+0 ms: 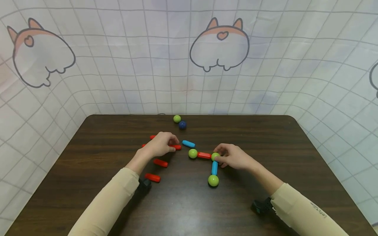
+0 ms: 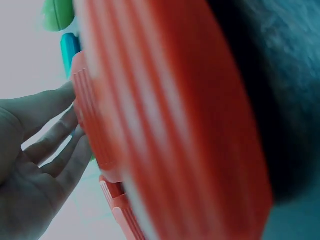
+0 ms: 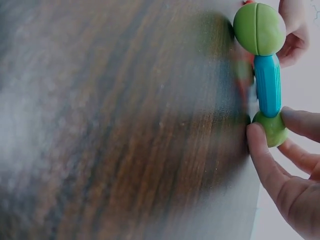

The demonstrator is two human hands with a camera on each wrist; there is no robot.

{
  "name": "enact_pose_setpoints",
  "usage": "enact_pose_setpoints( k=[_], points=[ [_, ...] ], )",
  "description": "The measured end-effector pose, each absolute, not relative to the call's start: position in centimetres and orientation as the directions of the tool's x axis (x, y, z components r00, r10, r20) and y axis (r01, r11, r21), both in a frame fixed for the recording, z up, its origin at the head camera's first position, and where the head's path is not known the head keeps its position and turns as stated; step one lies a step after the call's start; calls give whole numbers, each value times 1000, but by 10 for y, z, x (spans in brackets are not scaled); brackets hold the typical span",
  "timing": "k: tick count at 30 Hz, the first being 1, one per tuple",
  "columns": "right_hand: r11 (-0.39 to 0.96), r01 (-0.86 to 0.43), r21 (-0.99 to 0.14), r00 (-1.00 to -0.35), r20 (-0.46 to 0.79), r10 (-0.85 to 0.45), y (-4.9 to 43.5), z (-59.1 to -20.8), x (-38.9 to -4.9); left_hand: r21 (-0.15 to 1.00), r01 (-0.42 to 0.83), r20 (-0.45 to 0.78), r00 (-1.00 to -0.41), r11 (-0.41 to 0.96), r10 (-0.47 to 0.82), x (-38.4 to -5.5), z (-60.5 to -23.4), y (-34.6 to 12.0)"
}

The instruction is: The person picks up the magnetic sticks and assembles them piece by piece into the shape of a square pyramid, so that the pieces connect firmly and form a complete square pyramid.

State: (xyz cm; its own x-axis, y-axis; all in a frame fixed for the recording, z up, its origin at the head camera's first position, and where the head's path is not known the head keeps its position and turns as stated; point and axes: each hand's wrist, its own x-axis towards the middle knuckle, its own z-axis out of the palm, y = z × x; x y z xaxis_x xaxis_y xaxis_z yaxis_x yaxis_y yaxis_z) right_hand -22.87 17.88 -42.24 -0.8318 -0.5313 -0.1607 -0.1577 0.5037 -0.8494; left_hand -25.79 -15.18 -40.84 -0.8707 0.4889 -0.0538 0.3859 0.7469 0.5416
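Note:
My left hand (image 1: 160, 144) reaches over a red building rod (image 1: 176, 147), thumb and forefinger on either side of it. Part of that rod is hidden under the hand. On the right, my right hand (image 1: 234, 157) pinches a green ball (image 1: 216, 156) between thumb and fingers. This ball is the corner of an L shape: a red rod (image 1: 204, 155) runs left from it to another green ball (image 1: 193, 153). Toward me, a blue rod (image 1: 214, 168) links it to a third green ball (image 1: 213, 180). The right wrist view shows fingertips on the corner ball (image 3: 270, 129).
Loose red rods lie around the left hand, among them one (image 1: 160, 163) and another (image 1: 152, 177) nearer me. A loose blue rod (image 1: 188, 144) lies right of that hand. Farther back are a green ball (image 1: 177, 119) and a dark blue ball (image 1: 182, 125) on the brown table (image 1: 260, 131).

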Motion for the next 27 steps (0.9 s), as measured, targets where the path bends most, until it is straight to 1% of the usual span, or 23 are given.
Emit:
enact_pose_setpoints(
  k=[8,18,23,27],
  points=[
    [498,-160,-852,-827,-160,-538,175,-422,-232,512,392,-96,-858,765,504,-258,-408,-152],
    [476,-148,-867,-828,-155,-540,172,-424,-238,552,351,-93,-876,757,474,-253,-405,-154],
    [489,-151,-859,-829,-159,-536,171,-423,-239,575,338,-83,-881,745,465,-250,-404,-154],
    [505,-153,-849,-830,-167,-532,173,-423,-239,591,314,-99,-886,743,453,-248,-405,-153]
  ],
)
